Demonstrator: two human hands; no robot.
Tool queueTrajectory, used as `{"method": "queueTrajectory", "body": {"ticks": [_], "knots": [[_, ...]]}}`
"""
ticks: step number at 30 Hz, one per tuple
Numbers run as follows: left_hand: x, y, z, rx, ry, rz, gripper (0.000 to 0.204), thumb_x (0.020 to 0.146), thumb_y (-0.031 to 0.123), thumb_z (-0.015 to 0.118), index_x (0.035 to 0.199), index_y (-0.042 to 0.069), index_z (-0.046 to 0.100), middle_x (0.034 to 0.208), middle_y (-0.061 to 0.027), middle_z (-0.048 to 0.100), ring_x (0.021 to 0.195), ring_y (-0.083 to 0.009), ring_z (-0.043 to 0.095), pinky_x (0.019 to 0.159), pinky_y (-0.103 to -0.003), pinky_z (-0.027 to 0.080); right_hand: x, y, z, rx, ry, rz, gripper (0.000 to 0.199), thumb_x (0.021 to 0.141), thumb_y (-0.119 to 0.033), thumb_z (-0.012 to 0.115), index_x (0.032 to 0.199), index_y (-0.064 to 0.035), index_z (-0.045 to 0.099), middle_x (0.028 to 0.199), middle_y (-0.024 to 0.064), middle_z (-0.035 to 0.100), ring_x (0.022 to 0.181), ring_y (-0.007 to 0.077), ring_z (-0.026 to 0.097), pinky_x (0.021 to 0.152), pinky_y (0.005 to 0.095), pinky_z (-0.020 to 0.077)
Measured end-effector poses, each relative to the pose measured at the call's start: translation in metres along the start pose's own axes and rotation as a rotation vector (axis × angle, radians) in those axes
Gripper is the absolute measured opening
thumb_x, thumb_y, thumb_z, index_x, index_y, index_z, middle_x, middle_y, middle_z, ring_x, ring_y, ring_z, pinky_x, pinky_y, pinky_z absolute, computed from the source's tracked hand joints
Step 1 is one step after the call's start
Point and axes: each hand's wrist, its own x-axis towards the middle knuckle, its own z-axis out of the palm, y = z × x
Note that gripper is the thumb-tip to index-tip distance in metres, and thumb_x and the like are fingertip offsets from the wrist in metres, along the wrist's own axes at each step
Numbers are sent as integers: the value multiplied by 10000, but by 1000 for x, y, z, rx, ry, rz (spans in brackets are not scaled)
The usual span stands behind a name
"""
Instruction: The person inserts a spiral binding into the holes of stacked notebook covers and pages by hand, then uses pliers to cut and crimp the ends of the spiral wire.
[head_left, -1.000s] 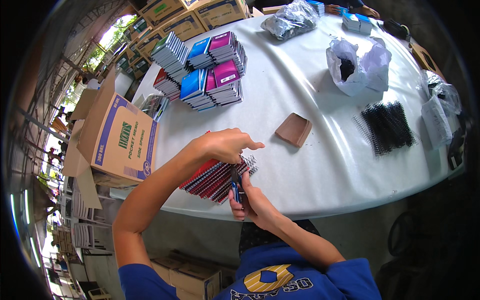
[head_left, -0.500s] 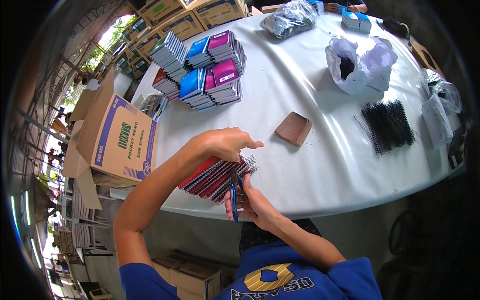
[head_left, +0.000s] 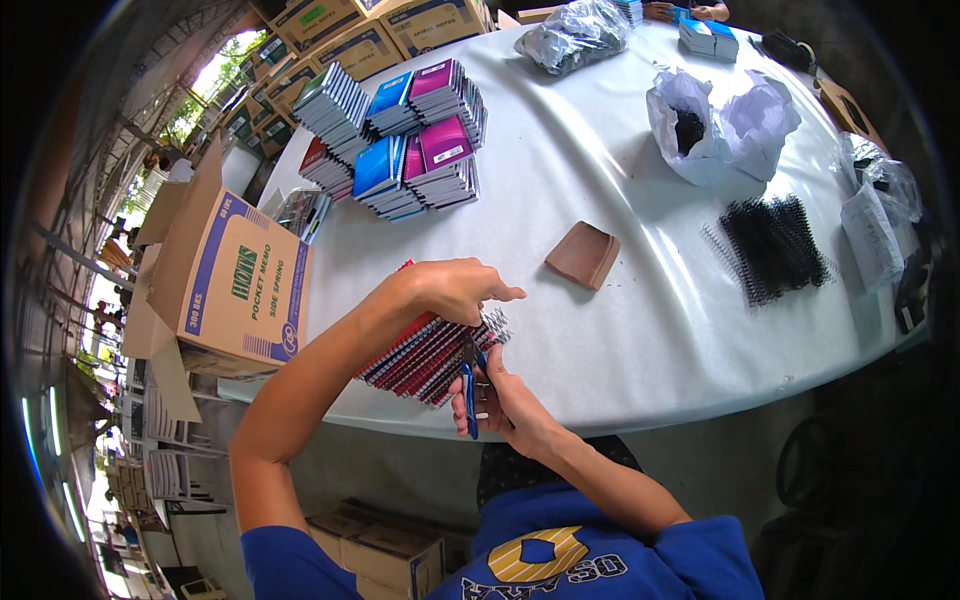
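A stack of red-covered spiral notebooks (head_left: 415,358) lies near the table's front edge, its bound edges toward me. Loose wire coil ends stick out at its right end. Over that end bends my left hand (head_left: 455,288), its index finger stretched to the right and the other fingers curled down at the notebooks. My right hand (head_left: 508,402) is closed around blue-handled cutting pliers (head_left: 471,400). The pliers' dark jaws point away from me and sit against the coils, just below my left hand. My left fingertips are partly hidden.
A brown curved tray-like piece (head_left: 583,255) lies beyond my hands. Black coils (head_left: 772,250) and a white bag (head_left: 690,125) sit to the right. Stacked notebooks (head_left: 420,145) stand at the back left, beside an open carton (head_left: 240,275). Another person's hands (head_left: 700,12) show far off.
The view has shifted slightly. My left hand stays over the notebooks, and the pliers stay at the coils with only a slight movement of the handles.
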Motion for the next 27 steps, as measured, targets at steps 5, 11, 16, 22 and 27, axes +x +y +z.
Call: {"method": "queueTrajectory", "body": {"ticks": [5, 11, 16, 22, 27], "knots": [[2, -3, 3, -3, 4, -9, 796, 720, -17, 607, 1471, 149, 404, 1032, -259, 683, 972, -378, 667, 878, -422, 526, 2, 1, -5, 8, -36, -13, 748, 943, -709, 229, 976, -47, 577, 780, 54, 616, 692, 184, 613, 675, 332, 531], [6, 3, 2, 10, -23, -14, 800, 718, -12, 614, 1473, 148, 401, 1055, -275, 674, 1004, -384, 663, 895, -422, 527, 11, 3, -19, 122, -162, 65, 723, 944, -708, 262, 963, -54, 569, 770, 48, 605, 663, 176, 589, 630, 315, 508], [9, 1, 4, -11, -24, -28, 826, 707, -22, 627, 1478, 155, 388, 1117, -292, 646, 1068, -386, 642, 938, -414, 524, 0, 7, -10, 24, -54, 70, 721, 944, -703, 258, 976, -53, 567, 773, 50, 604, 677, 177, 597, 646, 326, 523], [10, -1, 3, -21, -3, -32, 824, 717, 1, 656, 1479, 158, 385, 1155, -305, 623, 1103, -393, 623, 962, -407, 519, 2, 4, -13, 6, 10, -1, 734, 942, -707, 234, 977, -52, 564, 771, 49, 597, 678, 178, 596, 653, 329, 529], [13, -2, 5, -86, 45, 14, 817, 720, 34, 688, 1473, 161, 399, 1161, -309, 621, 1086, -399, 632, 952, -400, 523, 5, 0, -18, -6, -32, -13, 713, 948, -703, 252, 946, -55, 550, 721, 34, 550, 622, 160, 545, 591, 307, 479]]}}
